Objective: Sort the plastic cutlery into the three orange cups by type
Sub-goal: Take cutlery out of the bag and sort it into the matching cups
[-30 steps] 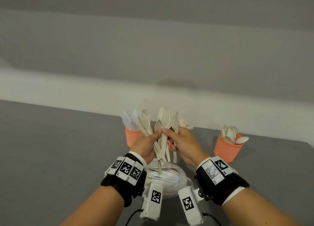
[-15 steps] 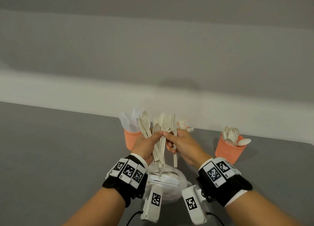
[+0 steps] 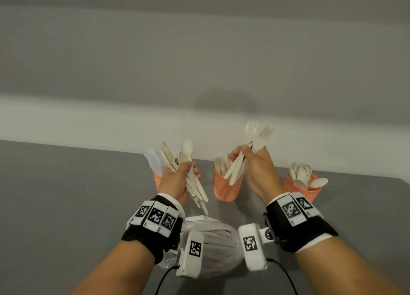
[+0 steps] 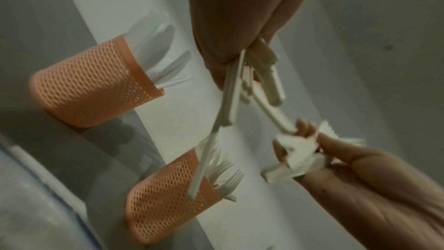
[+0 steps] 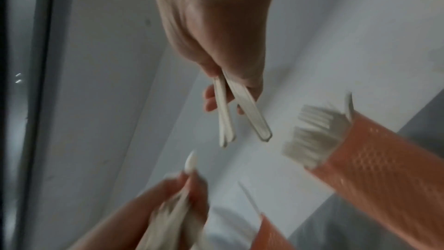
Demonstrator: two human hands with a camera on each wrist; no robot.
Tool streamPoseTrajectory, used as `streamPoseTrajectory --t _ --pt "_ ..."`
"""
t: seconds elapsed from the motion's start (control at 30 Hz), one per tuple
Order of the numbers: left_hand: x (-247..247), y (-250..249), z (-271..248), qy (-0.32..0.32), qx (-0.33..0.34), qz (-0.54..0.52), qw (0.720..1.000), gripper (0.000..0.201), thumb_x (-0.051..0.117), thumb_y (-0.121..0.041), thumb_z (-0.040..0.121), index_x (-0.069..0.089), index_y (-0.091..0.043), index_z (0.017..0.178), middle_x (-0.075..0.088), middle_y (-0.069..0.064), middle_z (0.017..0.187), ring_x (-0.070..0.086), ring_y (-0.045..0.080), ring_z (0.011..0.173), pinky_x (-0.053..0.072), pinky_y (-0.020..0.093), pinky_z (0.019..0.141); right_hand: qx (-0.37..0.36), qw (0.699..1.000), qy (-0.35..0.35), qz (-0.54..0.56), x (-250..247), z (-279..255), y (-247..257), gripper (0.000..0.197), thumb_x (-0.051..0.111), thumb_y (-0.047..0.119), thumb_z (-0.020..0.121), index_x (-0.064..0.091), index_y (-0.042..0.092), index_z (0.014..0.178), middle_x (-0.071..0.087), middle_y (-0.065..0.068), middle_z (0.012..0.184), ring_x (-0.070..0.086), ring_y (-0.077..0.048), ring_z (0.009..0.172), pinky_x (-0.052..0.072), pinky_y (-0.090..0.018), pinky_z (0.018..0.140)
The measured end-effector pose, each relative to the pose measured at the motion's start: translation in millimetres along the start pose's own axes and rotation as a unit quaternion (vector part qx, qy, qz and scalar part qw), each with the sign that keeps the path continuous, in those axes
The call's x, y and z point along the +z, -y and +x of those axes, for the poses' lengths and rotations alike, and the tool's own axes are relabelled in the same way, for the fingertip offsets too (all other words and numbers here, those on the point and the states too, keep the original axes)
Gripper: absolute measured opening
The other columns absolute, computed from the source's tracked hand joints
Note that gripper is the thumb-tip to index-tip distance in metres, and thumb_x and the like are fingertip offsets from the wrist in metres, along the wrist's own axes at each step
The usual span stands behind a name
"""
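We see the left hand (image 3: 176,179) raised above the grey surface (image 3: 66,206), its fingers curled round a mixed bundle of cutlery (image 3: 188,177): spoon bowls and fork tines fan upward, the handles slant down past the wrist. From the left wrist view the same bundle (image 4: 254,75) hangs out of the closed palm, handles splayed. The right hand (image 3: 255,168) is apart from the left and a little higher, thumb and fingers pinching two forks (image 3: 255,139) by their stems (tines up, handles pointing down toward the middle cup). In the right wrist view the two fork handles (image 5: 238,109) stick out below the pinching fingers (image 5: 211,100), and everything there is blurred.

Three orange mesh cups stand in a row at the far edge of the surface. The left cup (image 3: 158,180) is partly hidden behind the left hand and holds white knives (image 3: 155,159). The middle cup (image 3: 226,188) holds forks, tines upward, and sits just below the right hand's fork handles. The right cup (image 3: 306,189) holds spoons (image 3: 302,174), one of them leaning out over the rim.

Near us, between the two wrists, lies a clear plastic bag (image 3: 213,246) with more white cutlery inside. Each wrist carries a black band with white marker tiles and a camera.
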State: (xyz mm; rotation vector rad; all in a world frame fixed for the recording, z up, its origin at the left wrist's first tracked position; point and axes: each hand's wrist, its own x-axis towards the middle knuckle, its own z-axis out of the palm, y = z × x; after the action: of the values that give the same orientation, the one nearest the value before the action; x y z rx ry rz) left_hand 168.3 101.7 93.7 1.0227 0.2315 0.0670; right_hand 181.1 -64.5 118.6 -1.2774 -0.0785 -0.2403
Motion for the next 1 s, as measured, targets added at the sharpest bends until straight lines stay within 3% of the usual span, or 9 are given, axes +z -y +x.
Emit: streamPoseTrajectory --t 0.13,0.27,0.37,0.53,0.6,0.7,0.83,0.93,1.0 --pt "-2.8 -2.0 6.1 0.062 0.004 -0.013 0.998 0.01 0.047 -0.004 0.093 0.052 -0.006 0.084 0.052 0.004 0.064 0.05 0.007 0.042 0.047 0.019 0.046 -0.078 0.991 -0.069 -0.079 -24.7 37.7 5.0 0.012 0.039 0.004 0.097 0.049 0.011 0.097 0.058 -0.001 0.08 0.061 -0.007 0.07 0.048 -0.019 0.075" --pt "-3.1 -0.2 11.1 0.102 -0.016 0.016 0.995 0.012 0.053 -0.003 0.09 0.059 -0.002 0.079 0.055 0.005 0.063 0.053 0.006 0.042 0.05 0.018 0.048 -0.091 0.988 -0.078 -0.099 -28.3 64.3 -10.3 0.014 0.044 0.008 0.096 0.053 0.018 0.092 0.06 0.001 0.083 0.06 -0.011 0.081 0.047 -0.024 0.085" --pt "-2.1 0.7 18.3 0.124 -0.034 0.018 0.992 0.011 0.054 0.001 0.088 0.062 0.001 0.081 0.061 0.002 0.059 0.054 0.006 0.044 0.05 0.017 0.049 -0.048 0.99 -0.027 -0.134 -21.1 71.8 -27.1 0.01 0.053 0.006 0.091 0.056 0.014 0.096 0.063 -0.002 0.087 0.062 -0.013 0.083 0.051 -0.023 0.077" --pt "-1.1 0.7 29.1 0.157 -0.065 -0.001 0.985 0.006 0.053 0.002 0.088 0.058 -0.001 0.089 0.062 0.002 0.063 0.056 0.007 0.048 0.05 0.018 0.05 0.0 0.978 0.015 -0.209 -19.8 76.7 -48.6 0.044 0.064 0.001 0.08 0.046 0.023 0.115 0.057 -0.006 0.092 0.06 -0.016 0.079 0.046 -0.022 0.063" --pt "0.4 1.0 30.0 0.172 -0.07 0.002 0.983 0.007 0.051 0.001 0.088 0.057 -0.002 0.09 0.061 0.001 0.062 0.056 0.007 0.049 0.051 0.02 0.052 -0.005 0.973 0.023 -0.23 -20.1 80.7 -51.3 0.038 0.06 0.0 0.083 0.048 0.028 0.105 0.057 -0.006 0.091 0.062 -0.016 0.075 0.048 -0.024 0.065" --pt "3.8 3.3 30.8 0.183 -0.075 -0.003 0.98 0.006 0.05 -0.002 0.09 0.056 -0.003 0.089 0.058 0.0 0.06 0.056 0.009 0.05 0.052 0.022 0.054 -0.005 0.962 0.072 -0.262 -20.4 85.0 -54.0 0.017 0.057 0.0 0.086 0.049 0.015 0.088 0.057 -0.012 0.083 0.062 -0.02 0.07 0.05 -0.025 0.066" --pt "4.5 6.3 32.8 0.175 -0.08 -0.007 0.981 0.008 0.052 -0.004 0.089 0.055 -0.003 0.097 0.059 0.0 0.062 0.058 0.008 0.052 0.054 0.023 0.056 0.021 0.929 0.132 -0.345 -27.4 88.9 -54.8 0.013 0.06 0.001 0.085 0.051 -0.003 0.094 0.061 -0.016 0.088 0.062 -0.023 0.08 0.052 -0.035 0.076" --pt "2.6 5.9 32.0 0.181 -0.083 -0.006 0.98 0.006 0.051 -0.004 0.09 0.056 -0.006 0.093 0.061 -0.001 0.062 0.058 0.008 0.052 0.053 0.023 0.057 0.066 0.916 0.166 -0.359 -27.2 90.7 -50.4 0.009 0.062 0.002 0.083 0.054 0.006 0.083 0.061 -0.009 0.082 0.061 -0.021 0.076 0.05 -0.037 0.073" --pt "1.2 5.0 31.4 0.183 -0.087 -0.001 0.979 0.008 0.051 -0.005 0.091 0.057 -0.009 0.09 0.063 -0.001 0.064 0.059 0.009 0.053 0.054 0.025 0.058 0.042 0.919 0.173 -0.351 -24.6 91.5 -47.8 0.014 0.064 0.009 0.083 0.052 0.015 0.08 0.056 -0.001 0.077 0.056 -0.012 0.071 0.047 -0.025 0.07"
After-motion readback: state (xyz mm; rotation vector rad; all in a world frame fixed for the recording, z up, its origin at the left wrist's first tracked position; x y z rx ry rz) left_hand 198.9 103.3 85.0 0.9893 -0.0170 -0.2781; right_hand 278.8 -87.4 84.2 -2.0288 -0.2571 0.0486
